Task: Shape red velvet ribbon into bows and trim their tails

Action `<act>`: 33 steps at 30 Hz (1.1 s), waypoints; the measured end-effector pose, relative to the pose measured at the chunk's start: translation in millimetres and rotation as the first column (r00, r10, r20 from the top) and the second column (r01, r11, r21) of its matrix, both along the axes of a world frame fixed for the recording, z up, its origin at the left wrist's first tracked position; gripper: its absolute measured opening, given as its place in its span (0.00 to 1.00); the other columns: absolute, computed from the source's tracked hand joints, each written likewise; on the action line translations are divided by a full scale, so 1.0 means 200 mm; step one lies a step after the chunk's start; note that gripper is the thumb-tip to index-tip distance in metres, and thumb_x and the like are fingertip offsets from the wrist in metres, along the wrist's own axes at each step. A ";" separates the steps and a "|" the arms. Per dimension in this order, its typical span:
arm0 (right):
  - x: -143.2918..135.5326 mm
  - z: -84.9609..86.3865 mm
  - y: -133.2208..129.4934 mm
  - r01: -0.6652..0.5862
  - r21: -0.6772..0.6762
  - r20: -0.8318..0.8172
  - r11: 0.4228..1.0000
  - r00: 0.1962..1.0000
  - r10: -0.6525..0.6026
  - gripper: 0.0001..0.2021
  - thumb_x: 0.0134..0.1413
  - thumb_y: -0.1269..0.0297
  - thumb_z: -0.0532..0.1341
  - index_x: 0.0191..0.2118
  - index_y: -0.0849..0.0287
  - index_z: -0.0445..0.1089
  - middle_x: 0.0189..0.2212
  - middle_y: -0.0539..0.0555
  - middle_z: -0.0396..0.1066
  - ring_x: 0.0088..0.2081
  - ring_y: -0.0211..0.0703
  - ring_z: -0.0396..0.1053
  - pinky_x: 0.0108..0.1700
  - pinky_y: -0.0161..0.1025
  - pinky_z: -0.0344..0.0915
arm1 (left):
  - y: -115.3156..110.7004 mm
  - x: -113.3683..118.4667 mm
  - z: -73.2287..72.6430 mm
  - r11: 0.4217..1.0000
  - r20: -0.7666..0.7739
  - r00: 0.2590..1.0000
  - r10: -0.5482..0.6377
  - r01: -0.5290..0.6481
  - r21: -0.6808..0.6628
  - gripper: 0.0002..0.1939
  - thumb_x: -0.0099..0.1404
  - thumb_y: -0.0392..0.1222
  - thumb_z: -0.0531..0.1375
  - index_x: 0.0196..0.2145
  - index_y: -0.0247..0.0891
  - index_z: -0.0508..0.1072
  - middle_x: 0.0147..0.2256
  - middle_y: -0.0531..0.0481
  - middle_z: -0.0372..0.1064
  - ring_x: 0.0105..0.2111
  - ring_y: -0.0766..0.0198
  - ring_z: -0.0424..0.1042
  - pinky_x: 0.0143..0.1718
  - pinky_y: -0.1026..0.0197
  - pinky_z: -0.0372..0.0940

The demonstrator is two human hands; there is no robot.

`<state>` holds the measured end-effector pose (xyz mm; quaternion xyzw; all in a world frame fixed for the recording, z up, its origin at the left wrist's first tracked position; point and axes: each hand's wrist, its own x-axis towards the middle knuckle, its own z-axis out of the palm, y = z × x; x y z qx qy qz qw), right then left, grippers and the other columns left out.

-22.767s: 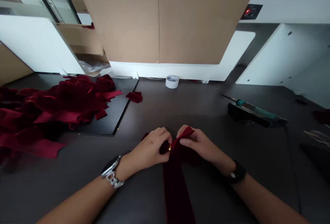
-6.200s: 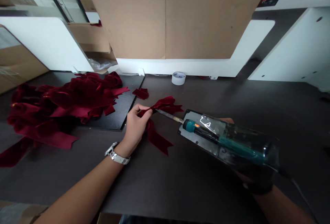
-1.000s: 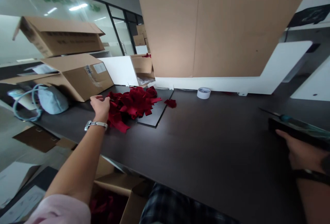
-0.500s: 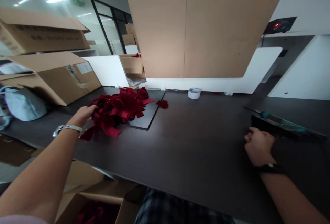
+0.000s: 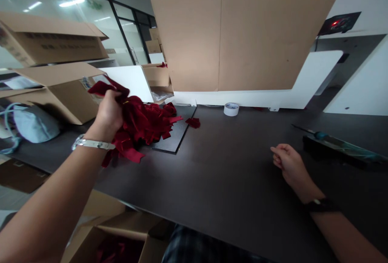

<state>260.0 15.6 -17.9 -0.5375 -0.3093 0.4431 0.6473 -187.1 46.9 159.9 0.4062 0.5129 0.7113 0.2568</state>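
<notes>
My left hand [image 5: 110,109] is closed on a dark red velvet bow [image 5: 101,88], raised at the left side of a pile of red bows [image 5: 148,121]. The pile lies on a dark glossy board [image 5: 169,145], with loose ribbon tails hanging over the left part. One small red piece [image 5: 193,123] rests just right of the board. Over the table's right half, my right hand [image 5: 289,164] has its fingers curled together, with nothing visible in them. It is apart from the soldering-iron-like tool [image 5: 339,144] with a dark tip and teal body.
A white tape roll [image 5: 231,109] stands at the back of the dark table [image 5: 224,174]. Cardboard boxes [image 5: 69,101] and a pale blue cloth bag [image 5: 36,123] are on the left. An open carton [image 5: 145,251] with red fabric sits below the front edge. Large cardboard [image 5: 254,32] rises behind.
My left hand has lifted a red bow up from the pile's left side. My right hand has moved left, away from the teal tool. The view has shifted slightly.
</notes>
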 end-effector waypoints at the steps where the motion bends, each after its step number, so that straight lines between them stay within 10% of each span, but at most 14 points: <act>1: 0.00 0.00 0.00 -0.004 0.001 0.009 1.000 1.000 0.004 0.20 0.23 0.64 0.70 0.24 0.58 0.57 0.12 0.40 0.52 0.14 0.27 0.48 0.12 0.25 0.42 | -0.01 0.06 0.01 0.994 0.023 0.998 -0.066 0.068 -0.080 0.07 0.62 0.29 0.47 0.29 0.32 0.63 0.19 0.53 0.60 0.21 0.70 0.61 0.24 0.66 0.60; 6: -0.01 -0.01 0.00 -0.069 -0.026 0.087 0.997 0.994 0.071 0.23 0.23 0.58 0.71 0.25 0.57 0.57 0.12 0.40 0.53 0.13 0.27 0.49 0.13 0.25 0.43 | -0.10 0.30 0.01 0.944 -0.213 0.925 -0.313 0.279 -0.175 0.04 0.55 0.26 0.59 0.31 0.27 0.72 0.26 0.47 0.70 0.26 0.66 0.68 0.32 0.61 0.64; 9: -0.02 -0.01 0.00 -0.118 -0.032 0.162 0.992 0.979 0.122 0.23 0.26 0.55 0.69 0.26 0.57 0.56 0.12 0.40 0.53 0.13 0.28 0.48 0.13 0.26 0.44 | -0.19 0.43 0.01 0.896 -0.782 0.505 -0.366 0.417 -0.150 0.07 0.56 0.34 0.63 0.34 0.31 0.77 0.34 0.44 0.74 0.35 0.62 0.71 0.41 0.59 0.65; 12: -0.04 0.00 -0.01 -0.164 -0.041 0.235 0.986 0.957 0.169 0.21 0.30 0.54 0.66 0.27 0.57 0.55 0.13 0.40 0.53 0.13 0.28 0.49 0.14 0.26 0.45 | -0.30 0.56 0.01 0.884 -0.942 0.157 -0.296 0.419 -0.207 0.15 0.60 0.34 0.58 0.45 0.38 0.76 0.39 0.46 0.76 0.36 0.61 0.74 0.42 0.59 0.65; 16: -0.06 0.01 -0.02 -0.220 -0.055 0.320 0.974 0.920 0.226 0.18 0.35 0.54 0.63 0.28 0.57 0.56 0.15 0.41 0.55 0.14 0.28 0.51 0.15 0.27 0.47 | -0.35 0.67 -0.02 0.858 -0.888 0.115 -0.446 0.339 -0.387 0.25 0.62 0.32 0.51 0.56 0.40 0.68 0.22 0.52 0.72 0.21 0.65 0.70 0.25 0.64 0.64; 21: -0.07 0.01 -0.02 -0.252 -0.052 0.356 0.966 0.900 0.253 0.17 0.36 0.53 0.61 0.27 0.57 0.55 0.15 0.41 0.55 0.13 0.29 0.51 0.14 0.29 0.48 | -0.35 0.72 -0.05 0.544 -0.446 0.331 -0.832 0.646 -0.536 0.23 0.71 0.48 0.45 0.56 0.34 0.65 0.27 0.45 0.75 0.22 0.63 0.73 0.21 0.65 0.67; 24: -0.06 0.00 -0.01 -0.279 -0.033 0.368 0.960 0.889 0.271 0.16 0.38 0.54 0.61 0.27 0.57 0.55 0.16 0.42 0.55 0.14 0.29 0.51 0.15 0.29 0.48 | -0.44 0.75 -0.02 0.331 -0.432 0.098 -0.896 0.796 -0.506 0.13 0.68 0.43 0.53 0.46 0.37 0.72 0.43 0.42 0.74 0.40 0.59 0.75 0.37 0.63 0.69; 30: -0.05 -0.02 -0.01 -0.348 -0.003 0.371 0.937 0.870 0.324 0.16 0.40 0.55 0.62 0.27 0.56 0.54 0.17 0.42 0.55 0.15 0.30 0.52 0.17 0.29 0.49 | -0.51 0.81 -0.07 -0.192 -0.367 -0.415 -0.833 0.838 -0.511 0.06 0.55 0.31 0.62 0.31 0.38 0.72 0.31 0.46 0.74 0.35 0.60 0.72 0.44 0.62 0.66; 32: -0.05 -0.02 -0.01 -0.353 -0.003 0.400 0.936 0.857 0.325 0.15 0.41 0.55 0.61 0.27 0.57 0.55 0.17 0.42 0.55 0.16 0.30 0.52 0.17 0.30 0.49 | -0.45 0.81 -0.18 -0.266 -0.310 -0.510 -0.802 0.771 -0.579 0.06 0.51 0.30 0.61 0.27 0.38 0.70 0.33 0.46 0.72 0.39 0.57 0.71 0.46 0.60 0.65; 33: -0.05 -0.01 -0.02 -0.353 -0.005 0.419 0.936 0.849 0.323 0.15 0.41 0.54 0.61 0.27 0.57 0.55 0.17 0.42 0.54 0.16 0.30 0.52 0.17 0.30 0.49 | -0.40 0.80 -0.25 -0.209 -0.309 -0.497 -0.811 0.739 -0.641 0.07 0.51 0.28 0.59 0.28 0.37 0.70 0.39 0.44 0.71 0.42 0.56 0.70 0.46 0.60 0.65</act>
